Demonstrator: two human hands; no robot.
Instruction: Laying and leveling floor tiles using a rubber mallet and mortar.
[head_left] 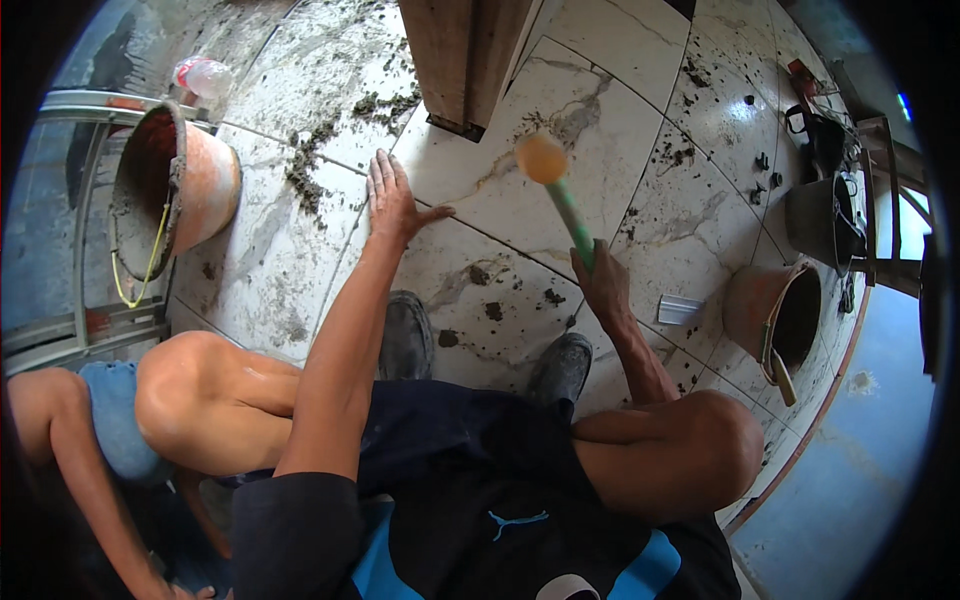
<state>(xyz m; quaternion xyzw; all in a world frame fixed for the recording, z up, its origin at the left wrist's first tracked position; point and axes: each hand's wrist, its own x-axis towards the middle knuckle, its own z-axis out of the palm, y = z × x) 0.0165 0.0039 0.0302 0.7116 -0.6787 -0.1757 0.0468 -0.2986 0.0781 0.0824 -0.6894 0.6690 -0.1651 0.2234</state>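
My right hand [606, 283] is closed round the green handle of a rubber mallet [567, 205]. The mallet's yellow-orange head is raised away from me over a marbled floor tile [570, 250] and looks slightly blurred. To the left, my left hand [394, 207] lies flat with fingers stretched out and thumb apart, at the joint between large white tiles. Dark crumbs of mortar [493, 311] are scattered on the tiles in front of my boots.
An orange bucket [205, 185] lies tipped at the left, near a plastic bottle [208, 78]. A wooden post [465, 60] stands ahead. On the right are another bucket [750, 305], a black bucket [812, 215] and a white tile piece [680, 309]. Another person's arm [95, 490] shows lower left.
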